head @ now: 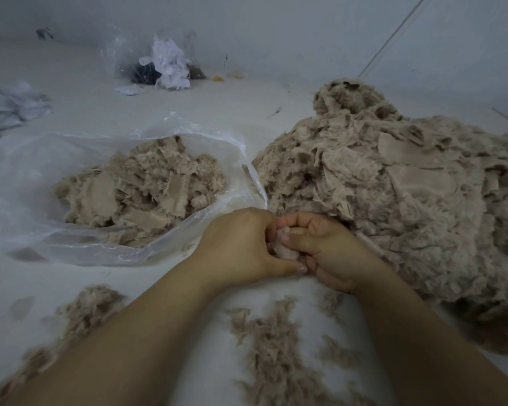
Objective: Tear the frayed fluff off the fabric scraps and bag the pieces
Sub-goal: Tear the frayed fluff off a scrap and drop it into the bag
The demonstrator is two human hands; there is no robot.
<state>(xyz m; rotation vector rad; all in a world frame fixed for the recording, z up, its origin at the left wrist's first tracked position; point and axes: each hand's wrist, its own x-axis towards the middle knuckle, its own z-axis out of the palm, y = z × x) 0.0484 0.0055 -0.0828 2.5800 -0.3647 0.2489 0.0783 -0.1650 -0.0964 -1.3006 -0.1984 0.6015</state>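
Fabric scrap [285, 249], a small pale beige piece, sits pinched between the two hands low in the middle of the view, mostly hidden by fingers. Left hand [241, 244] curls over it from the left, thumb stretched underneath with the nail showing. Right hand [323, 247] closes on it from the right, fingers bent and thumb laid across the top, so both grips are tight on the same piece and the hands touch each other.

Just beyond the left hand lies a clear plastic bag [71, 253], its mouth spread wide toward the hands. Inside it rests a mound of bagged pieces [141, 189], beige and ragged, with some flat smooth patches among them. Just beside the right hand, and reaching far to the right, rises a large heap of scraps [393, 194] of the same beige cloth, fluffy at the edges.

Torn fluff [270, 341] lies scattered on the white surface [188, 106] beneath and between the forearms.

Farther back, near the wall, stands a second clear bag [159, 60] holding white shreds and something dark. A bundle of pale cloth [9, 106] lies at the left edge.
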